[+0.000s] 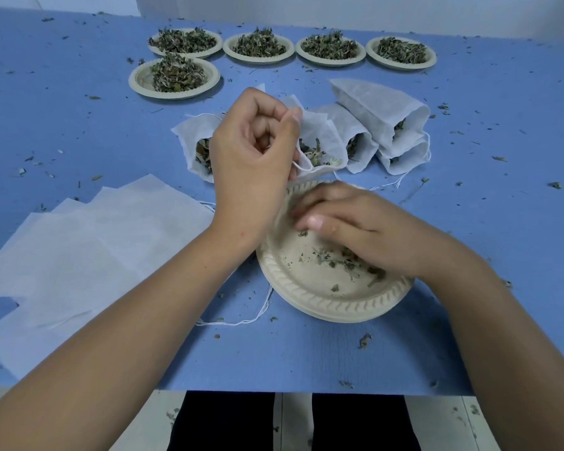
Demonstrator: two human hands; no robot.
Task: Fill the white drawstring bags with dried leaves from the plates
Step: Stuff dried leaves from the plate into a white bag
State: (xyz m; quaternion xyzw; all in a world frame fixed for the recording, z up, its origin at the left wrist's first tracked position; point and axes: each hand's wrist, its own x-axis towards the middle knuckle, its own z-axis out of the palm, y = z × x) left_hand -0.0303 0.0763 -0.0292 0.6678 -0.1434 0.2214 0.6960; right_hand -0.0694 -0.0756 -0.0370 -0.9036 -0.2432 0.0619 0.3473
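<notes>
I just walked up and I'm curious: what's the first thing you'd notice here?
In the middle, the left hand pinches a white bag open behind a nearly empty plate, where the right hand rests over the last leaf crumbs. Five heaped plates of dried leaves sit at the far side of the blue table; flat empty bags lie at the left.

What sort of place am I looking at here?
Likely a hand-packing station for dried herbs or tea: plates heaped with dried leaves, filled white drawstring bags, and flat empty bags on a littered blue table.
</notes>
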